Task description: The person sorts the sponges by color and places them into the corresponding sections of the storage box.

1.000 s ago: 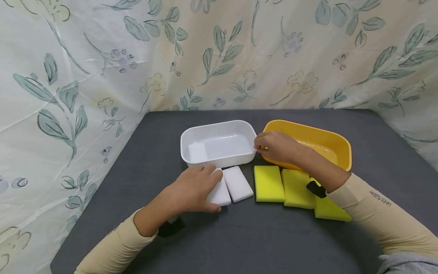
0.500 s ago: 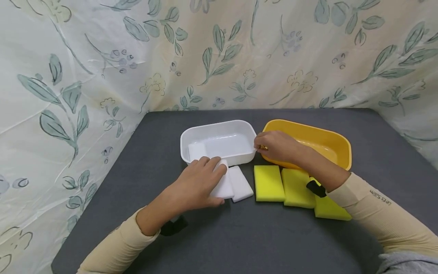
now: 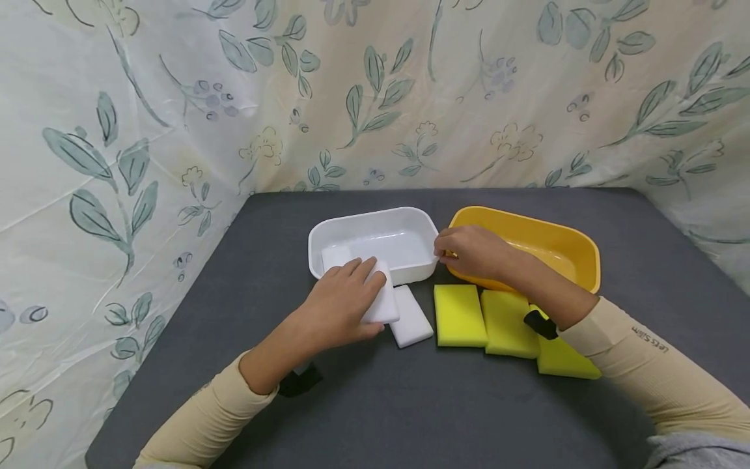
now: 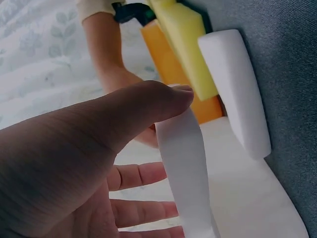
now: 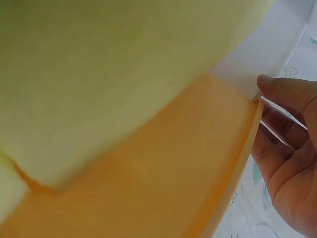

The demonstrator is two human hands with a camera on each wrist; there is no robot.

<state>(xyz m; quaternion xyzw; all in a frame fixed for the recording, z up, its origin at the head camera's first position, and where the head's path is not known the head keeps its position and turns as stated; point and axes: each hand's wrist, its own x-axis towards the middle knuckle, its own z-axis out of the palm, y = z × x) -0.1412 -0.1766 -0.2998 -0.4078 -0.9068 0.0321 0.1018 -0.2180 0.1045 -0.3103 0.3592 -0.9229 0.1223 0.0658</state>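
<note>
My left hand (image 3: 340, 303) pinches a white sponge (image 3: 383, 301) between thumb and fingers, over the front rim of the white tub (image 3: 418, 272). In the left wrist view the sponge (image 4: 185, 163) stands on edge under the thumb, with the fingers behind it. Another white sponge (image 3: 412, 317) lies on the table just right of it, and one more white sponge (image 3: 335, 256) sits inside the tub at its left end. My right hand (image 3: 471, 251) reaches over the yellow tub (image 3: 577, 244), thumb and fingers pinching the white tub's right rim where the two tubs meet.
In front of the yellow tub lie a yellow sponge (image 3: 459, 316), a second yellow sponge (image 3: 511, 324) and a third yellow sponge (image 3: 565, 355), partly under the right forearm. A floral cloth (image 3: 375, 98) hangs behind the dark table (image 3: 445, 417).
My left hand has lifted the white sponge off the table and carried it forward to the white tub's front rim. The right hand has kept its place.
</note>
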